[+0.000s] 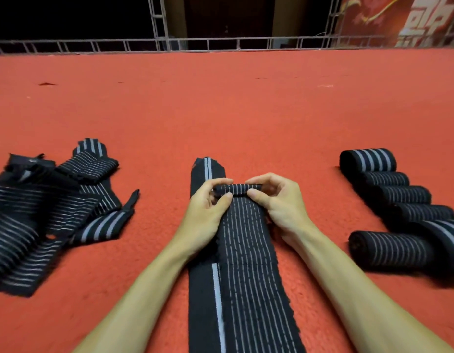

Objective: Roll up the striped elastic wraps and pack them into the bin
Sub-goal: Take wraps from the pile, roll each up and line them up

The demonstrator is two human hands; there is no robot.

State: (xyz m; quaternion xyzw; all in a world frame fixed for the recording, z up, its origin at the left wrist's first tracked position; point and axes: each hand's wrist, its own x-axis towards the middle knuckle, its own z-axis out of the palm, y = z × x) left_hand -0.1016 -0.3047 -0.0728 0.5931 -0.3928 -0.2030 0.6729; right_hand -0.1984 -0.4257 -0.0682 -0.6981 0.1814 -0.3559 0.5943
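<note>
Head: two hands [208, 202] [278, 200] pinch one wrap [246, 250]; six rolls [368, 161].

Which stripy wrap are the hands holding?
The middle wrap: left hand and right hand pinch its rolled end. The left pile lies loose; the right rolls sit finished.

We see soft, even light on the red carpet [220, 110], with faint shadows beside the rolled wraps [399, 197]. Beyond the railing [98, 44] all is dark. Wide-angle distortion bends the edges, and the loose wraps [42, 212] look slightly blurred.
</note>
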